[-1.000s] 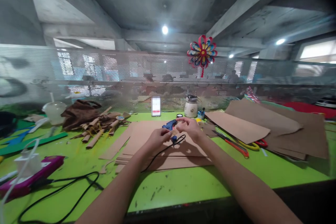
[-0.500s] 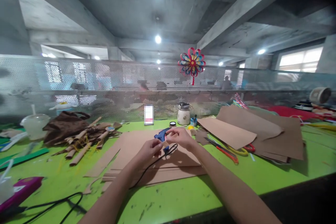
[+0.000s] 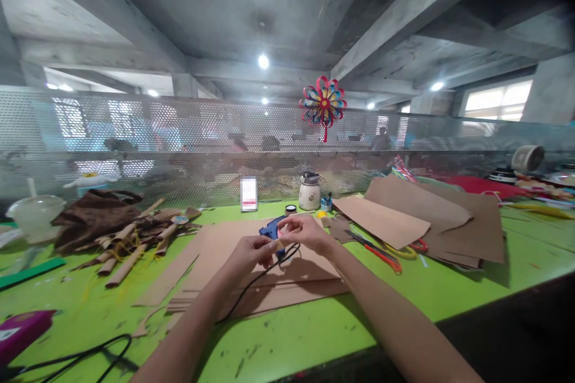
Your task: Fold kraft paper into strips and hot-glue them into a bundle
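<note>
My left hand is closed, thumb and fingers pinching the near side of a small strip of brown paper. My right hand curls over the same strip from the right, fingertips closed on it. Part of the strip is hidden by the fingers. Just behind them a blue glue gun lies on a stack of brown paper sheets, and its black cord runs toward me past my left wrist.
Rolled brown paper pieces and a dark brown cloth-like heap lie left. Scissors with orange handles and large paper sheets are right. A phone and a patterned bottle stand behind. A magenta box sits front left.
The view has turned slightly right, so the scene sits further left. My hands stay close together over the paper strip, with only slight finger movement.
</note>
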`<state>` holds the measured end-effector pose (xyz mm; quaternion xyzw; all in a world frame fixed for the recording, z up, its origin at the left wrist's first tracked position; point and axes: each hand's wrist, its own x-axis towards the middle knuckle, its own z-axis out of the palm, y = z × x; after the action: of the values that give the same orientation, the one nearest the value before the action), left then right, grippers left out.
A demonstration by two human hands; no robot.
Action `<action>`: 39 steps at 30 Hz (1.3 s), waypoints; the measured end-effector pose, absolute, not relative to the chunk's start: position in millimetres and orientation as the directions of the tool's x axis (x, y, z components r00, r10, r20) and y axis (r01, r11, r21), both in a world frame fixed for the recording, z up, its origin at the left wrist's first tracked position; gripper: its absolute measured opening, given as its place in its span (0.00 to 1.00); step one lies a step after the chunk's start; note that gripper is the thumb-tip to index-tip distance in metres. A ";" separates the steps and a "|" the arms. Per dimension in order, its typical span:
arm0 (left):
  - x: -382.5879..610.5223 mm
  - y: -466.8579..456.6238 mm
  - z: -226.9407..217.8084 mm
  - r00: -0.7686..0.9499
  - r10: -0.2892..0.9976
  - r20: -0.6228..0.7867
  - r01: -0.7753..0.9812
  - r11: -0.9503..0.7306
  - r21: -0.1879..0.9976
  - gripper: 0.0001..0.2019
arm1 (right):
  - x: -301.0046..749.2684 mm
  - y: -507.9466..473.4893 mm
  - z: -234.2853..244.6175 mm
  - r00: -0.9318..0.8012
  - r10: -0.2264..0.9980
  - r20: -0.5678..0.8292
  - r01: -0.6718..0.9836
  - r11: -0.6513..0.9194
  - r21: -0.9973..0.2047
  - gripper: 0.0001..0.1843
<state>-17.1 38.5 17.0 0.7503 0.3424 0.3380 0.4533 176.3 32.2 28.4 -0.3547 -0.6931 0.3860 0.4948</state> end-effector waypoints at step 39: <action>-16.2 39.8 -9.3 0.490 0.831 0.264 0.402 -0.484 0.777 0.28 | 171.9 33.4 8.1 -0.247 0.947 0.207 0.243 0.267 -0.933 0.14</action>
<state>-16.2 39.8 -9.3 0.7977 0.3865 0.3252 0.3295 171.9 33.4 8.1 -0.4423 -0.6725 0.4135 0.4255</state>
